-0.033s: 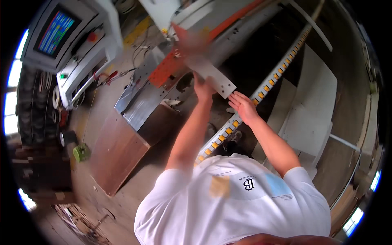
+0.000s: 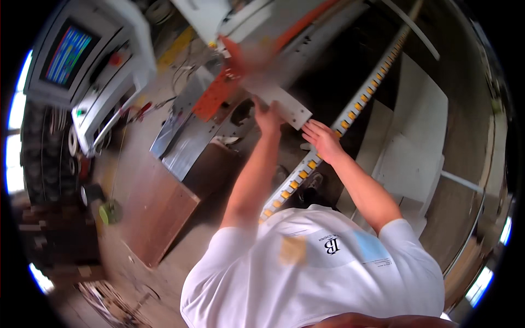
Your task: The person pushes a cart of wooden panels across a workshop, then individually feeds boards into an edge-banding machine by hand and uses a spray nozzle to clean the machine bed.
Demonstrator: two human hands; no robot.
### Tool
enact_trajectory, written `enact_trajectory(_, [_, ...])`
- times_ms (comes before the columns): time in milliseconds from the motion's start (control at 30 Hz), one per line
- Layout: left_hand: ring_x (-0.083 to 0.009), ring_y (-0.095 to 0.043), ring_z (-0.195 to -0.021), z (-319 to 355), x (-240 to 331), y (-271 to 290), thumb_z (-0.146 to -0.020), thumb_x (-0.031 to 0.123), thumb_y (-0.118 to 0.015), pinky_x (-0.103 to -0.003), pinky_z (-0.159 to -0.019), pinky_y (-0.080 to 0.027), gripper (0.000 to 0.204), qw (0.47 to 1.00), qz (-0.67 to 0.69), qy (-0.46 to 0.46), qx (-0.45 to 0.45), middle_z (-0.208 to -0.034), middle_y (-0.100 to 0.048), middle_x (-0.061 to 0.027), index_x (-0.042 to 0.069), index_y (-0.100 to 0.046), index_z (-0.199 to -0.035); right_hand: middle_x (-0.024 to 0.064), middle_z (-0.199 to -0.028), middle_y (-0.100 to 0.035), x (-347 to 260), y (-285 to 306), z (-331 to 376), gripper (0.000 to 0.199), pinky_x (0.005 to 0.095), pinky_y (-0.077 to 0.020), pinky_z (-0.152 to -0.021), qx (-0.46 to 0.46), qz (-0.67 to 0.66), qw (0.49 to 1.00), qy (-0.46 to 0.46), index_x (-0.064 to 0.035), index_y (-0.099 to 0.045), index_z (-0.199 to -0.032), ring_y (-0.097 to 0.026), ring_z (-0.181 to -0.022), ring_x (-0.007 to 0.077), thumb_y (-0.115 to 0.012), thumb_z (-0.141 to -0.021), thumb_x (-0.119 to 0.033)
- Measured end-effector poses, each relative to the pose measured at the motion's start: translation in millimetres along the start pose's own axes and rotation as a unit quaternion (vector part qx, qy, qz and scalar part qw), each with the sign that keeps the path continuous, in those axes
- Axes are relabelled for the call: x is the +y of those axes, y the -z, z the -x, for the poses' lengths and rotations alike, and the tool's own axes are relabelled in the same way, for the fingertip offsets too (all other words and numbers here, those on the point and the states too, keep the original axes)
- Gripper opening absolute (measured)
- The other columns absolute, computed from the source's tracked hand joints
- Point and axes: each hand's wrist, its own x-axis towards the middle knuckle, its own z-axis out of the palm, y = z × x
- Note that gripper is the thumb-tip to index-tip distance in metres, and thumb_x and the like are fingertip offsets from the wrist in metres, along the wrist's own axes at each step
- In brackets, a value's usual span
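A pale narrow board (image 2: 292,106) with several small drilled holes near its near end slants out from an orange-and-grey machine. My left hand (image 2: 268,117) grips the board's left edge, its thumb on the upper side; the fingers underneath are partly hidden. At the board's near right corner, my right hand (image 2: 324,140) has its fingers stretched out and touching the end. The far end of the board is blurred where it meets the machine. Close by on the left lie an orange perforated plate (image 2: 212,101) and the grey metal bed (image 2: 188,150) of the machine.
A long rail with yellow rollers (image 2: 311,164) runs diagonally past my right hand. Large pale panels (image 2: 418,136) lean on the right. A brown board (image 2: 158,218) stands lower left, near a green roll (image 2: 109,213). A control cabinet with a lit screen (image 2: 70,54) is upper left.
The view has shifted slightly, so the machine and cabinet sit a little further left. Both hands stay at the same places on the board.
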Motion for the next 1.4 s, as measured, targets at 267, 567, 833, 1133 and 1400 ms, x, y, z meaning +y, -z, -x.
enact_trajectory(267, [-0.0358,-0.068,-0.094,-45,-14,-42,-0.098,0.014,-0.062,-0.051,-0.079,-0.057,0.084,0.993,-0.001,0.075,-0.093,-0.134,-0.056,-0.0156,0.03,-0.011,-0.162,0.0111,-0.145,-0.057,-19,22,-12,0.051,0.0369,-0.0486,-0.106,0.0,0.065,0.994,0.09,-0.0032,-0.049,-0.144,-0.055,-0.132,0.0198,-0.065,-0.101,-0.025])
enact_trajectory(567, [-0.0168,-0.062,-0.085,55,-28,-97,-0.101,0.019,-0.06,-0.032,-0.077,-0.053,0.038,0.942,-0.168,-0.027,-0.289,-0.101,-0.066,-0.0075,0.002,-0.053,-0.134,0.0122,-0.117,-0.071,21,200,94,0.036,0.0372,-0.056,-0.091,0.175,-0.044,0.981,0.068,-0.0042,-0.064,-0.121,-0.07,-0.107,0.0222,-0.058,-0.102,-0.035])
enact_trajectory(833, [-0.0136,-0.063,-0.075,164,-125,-131,-0.103,0.022,-0.059,-0.03,-0.071,-0.054,0.026,0.855,-0.31,0.133,-0.394,-0.088,-0.067,-0.0051,0.003,-0.064,-0.121,0.0129,-0.114,-0.073,59,450,132,0.051,0.0415,-0.0539,-0.092,0.43,-0.159,0.889,0.002,-0.0042,-0.064,-0.121,-0.07,-0.105,0.0254,-0.049,-0.101,-0.049])
enact_trajectory(1133, [-0.0162,-0.068,-0.081,206,-283,-215,-0.105,0.03,-0.052,-0.031,-0.072,-0.057,0.032,0.657,-0.525,0.263,-0.472,-0.088,-0.066,-0.0071,0.006,-0.062,-0.124,0.021,-0.128,-0.067,134,729,118,0.066,0.0443,-0.0462,-0.105,0.742,0.037,0.649,-0.162,0.0006,-0.062,-0.129,-0.06,-0.123,0.0361,-0.044,-0.098,-0.055])
enact_trajectory(1400, [-0.0147,-0.067,-0.08,176,-429,-336,-0.104,0.027,-0.056,-0.03,-0.069,-0.055,0.032,0.612,-0.563,0.248,-0.497,-0.092,-0.068,-0.0069,0.005,-0.06,-0.126,0.0145,-0.147,-0.051,165,775,89,0.079,0.0572,-0.051,-0.09,0.679,-0.306,0.64,-0.188,-0.0062,-0.048,-0.146,-0.054,-0.125,0.0364,-0.038,-0.098,-0.069])
